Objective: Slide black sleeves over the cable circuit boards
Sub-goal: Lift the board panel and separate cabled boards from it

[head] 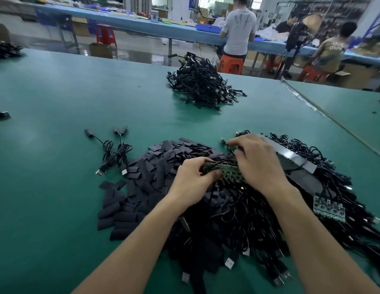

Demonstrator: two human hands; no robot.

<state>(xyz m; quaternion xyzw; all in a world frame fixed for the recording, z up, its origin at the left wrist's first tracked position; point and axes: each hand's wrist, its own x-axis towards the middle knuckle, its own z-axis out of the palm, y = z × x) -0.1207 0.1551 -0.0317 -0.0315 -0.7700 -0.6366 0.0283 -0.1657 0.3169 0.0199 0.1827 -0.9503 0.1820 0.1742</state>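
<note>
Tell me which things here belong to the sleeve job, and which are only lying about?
In the job: circuit boards held by the left hand and right hand; black sleeves; near cable heap; spare board strip.
Lying about: far cable heap; loose cables; orange stool; blue bin.
</note>
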